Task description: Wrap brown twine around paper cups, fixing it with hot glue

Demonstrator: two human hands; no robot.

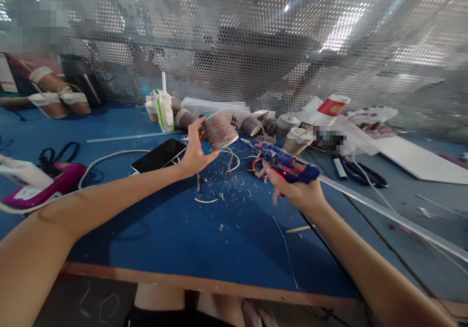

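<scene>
arms: bare, no sleeves | wrists: bare | shorts: dark

Craft workshop / maker bench. Blue worktop point(175, 229) littered with string scraps point(219, 190) and offcuts, a row of string-wrapped paper cups point(256, 125), blue glue gun point(288, 163), spare pink glue gun point(44, 188), scissors point(360, 173). Perforated metal screen point(256, 39) behind, open industrial hall beyond it.
</scene>
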